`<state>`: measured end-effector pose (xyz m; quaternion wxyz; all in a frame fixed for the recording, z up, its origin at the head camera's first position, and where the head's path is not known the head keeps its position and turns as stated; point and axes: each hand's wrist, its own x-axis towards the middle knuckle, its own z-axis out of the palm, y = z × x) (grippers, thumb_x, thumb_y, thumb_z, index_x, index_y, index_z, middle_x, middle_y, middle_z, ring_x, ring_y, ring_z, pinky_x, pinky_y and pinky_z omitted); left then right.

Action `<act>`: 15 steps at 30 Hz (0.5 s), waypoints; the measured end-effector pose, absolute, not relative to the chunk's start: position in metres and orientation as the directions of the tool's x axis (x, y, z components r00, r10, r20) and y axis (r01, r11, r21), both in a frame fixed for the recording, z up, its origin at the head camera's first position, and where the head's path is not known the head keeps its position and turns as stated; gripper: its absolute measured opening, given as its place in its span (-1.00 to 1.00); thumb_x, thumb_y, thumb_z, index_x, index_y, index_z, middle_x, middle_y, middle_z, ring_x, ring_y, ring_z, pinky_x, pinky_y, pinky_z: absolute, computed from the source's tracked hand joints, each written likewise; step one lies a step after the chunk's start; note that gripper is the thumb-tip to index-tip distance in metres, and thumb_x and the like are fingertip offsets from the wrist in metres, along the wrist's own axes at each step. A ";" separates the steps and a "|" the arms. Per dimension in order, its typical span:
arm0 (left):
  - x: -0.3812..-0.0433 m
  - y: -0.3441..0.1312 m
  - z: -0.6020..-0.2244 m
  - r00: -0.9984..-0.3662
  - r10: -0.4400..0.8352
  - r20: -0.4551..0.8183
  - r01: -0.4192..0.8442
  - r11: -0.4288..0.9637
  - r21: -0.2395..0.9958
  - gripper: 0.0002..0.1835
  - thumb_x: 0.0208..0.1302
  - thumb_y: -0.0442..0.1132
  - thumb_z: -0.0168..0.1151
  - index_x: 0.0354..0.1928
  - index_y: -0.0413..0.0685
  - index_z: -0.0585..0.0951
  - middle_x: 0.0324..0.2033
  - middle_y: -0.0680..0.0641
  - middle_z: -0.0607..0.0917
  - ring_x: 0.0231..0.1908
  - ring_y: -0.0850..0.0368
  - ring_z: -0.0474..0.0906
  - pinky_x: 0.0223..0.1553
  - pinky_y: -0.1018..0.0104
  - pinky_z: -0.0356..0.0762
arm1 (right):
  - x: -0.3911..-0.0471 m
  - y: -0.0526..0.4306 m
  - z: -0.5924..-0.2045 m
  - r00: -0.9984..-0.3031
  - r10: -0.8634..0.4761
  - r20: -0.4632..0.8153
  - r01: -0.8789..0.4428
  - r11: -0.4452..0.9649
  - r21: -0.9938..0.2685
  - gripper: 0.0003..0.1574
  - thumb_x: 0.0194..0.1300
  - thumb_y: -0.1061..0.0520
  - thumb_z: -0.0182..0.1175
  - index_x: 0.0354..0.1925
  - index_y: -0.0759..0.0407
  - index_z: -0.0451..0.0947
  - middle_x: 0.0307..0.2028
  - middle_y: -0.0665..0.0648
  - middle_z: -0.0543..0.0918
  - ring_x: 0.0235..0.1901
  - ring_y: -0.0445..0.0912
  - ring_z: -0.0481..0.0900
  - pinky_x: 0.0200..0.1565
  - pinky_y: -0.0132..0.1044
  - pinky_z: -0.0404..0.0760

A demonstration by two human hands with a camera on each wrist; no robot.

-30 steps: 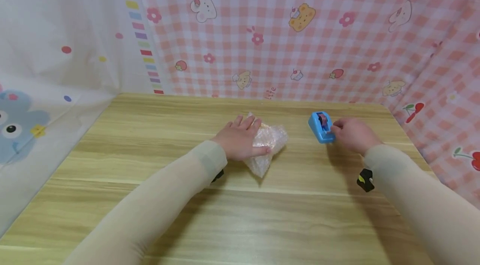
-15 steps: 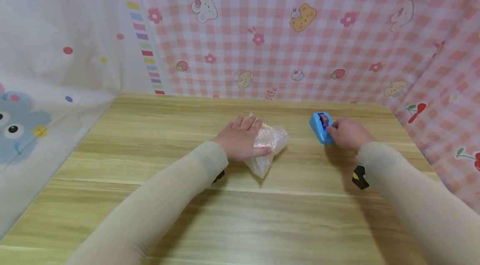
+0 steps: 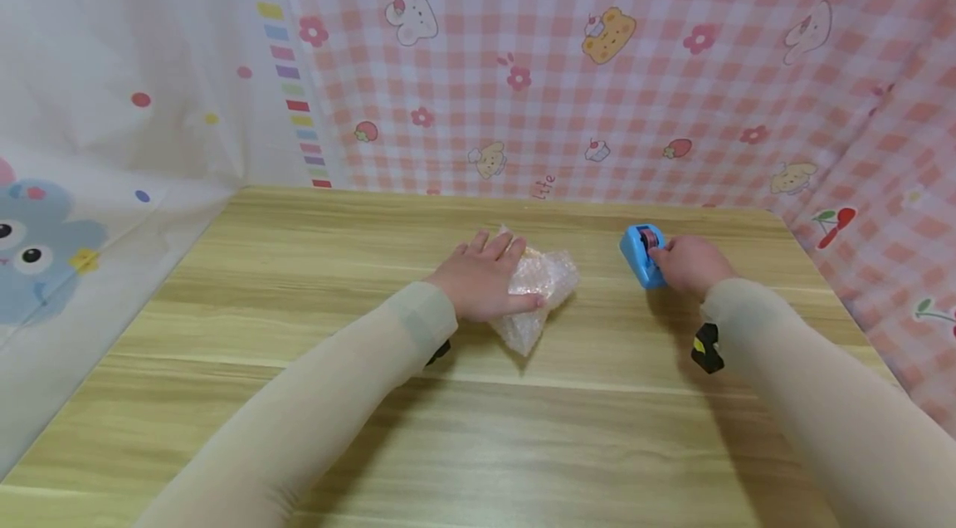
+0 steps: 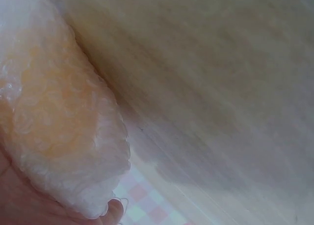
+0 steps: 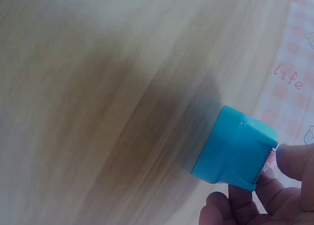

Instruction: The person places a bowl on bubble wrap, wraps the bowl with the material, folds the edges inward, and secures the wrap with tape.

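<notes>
My left hand (image 3: 481,283) lies spread over a bubble-wrapped bundle (image 3: 548,279) and presses it on the table. Something yellowish-orange shows through the bubble wrap (image 4: 59,102) in the left wrist view. To the right, a blue tape dispenser (image 3: 636,256) with a reddish roll of tape (image 3: 649,238) stands on the table. My right hand (image 3: 693,264) is at its near right end, with thumb and finger pinching at the tape end by the serrated cutter (image 5: 263,168). The other fingers curl beside the dispenser's front; the thumb and fingers hide most of the tape end.
The wood-grain table (image 3: 515,445) ends at a pink checked cloth (image 3: 553,96) hanging behind it. White cloth (image 3: 149,30) hangs at the left, and more pink cloth (image 3: 889,179) at the right.
My right hand has shifted slightly left and its thumb has come further in over the dispenser near the roll. My left hand stays on the bubble-wrapped bundle.
</notes>
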<state>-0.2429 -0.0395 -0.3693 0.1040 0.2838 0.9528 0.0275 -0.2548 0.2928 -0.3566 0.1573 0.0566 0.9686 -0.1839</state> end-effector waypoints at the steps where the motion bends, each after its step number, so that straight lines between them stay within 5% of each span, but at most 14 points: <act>1: -0.243 -0.039 -0.369 -0.817 0.547 -0.183 0.535 0.837 0.113 0.18 0.36 0.67 -0.29 0.73 0.01 -0.13 0.71 -0.14 -0.08 0.67 -0.34 -0.16 0.62 -0.27 0.02 | -0.255 0.293 -0.357 -0.944 0.052 -0.325 0.167 0.926 -0.338 -0.40 0.70 -0.11 -0.19 -0.06 0.38 0.52 -0.32 0.21 0.49 -0.23 0.09 0.47 -0.19 -0.14 0.46; 15: -0.242 -0.040 -0.368 -0.820 0.543 -0.182 0.528 0.840 0.127 0.17 0.36 0.67 -0.27 0.73 0.01 -0.12 0.72 -0.14 -0.08 0.67 -0.32 -0.18 0.62 -0.27 -0.01 | -0.259 0.290 -0.356 -0.932 0.098 -0.349 0.225 0.912 -0.343 -0.38 0.72 -0.07 -0.22 0.08 0.45 0.50 -0.30 0.23 0.45 -0.20 0.11 0.46 -0.19 -0.13 0.45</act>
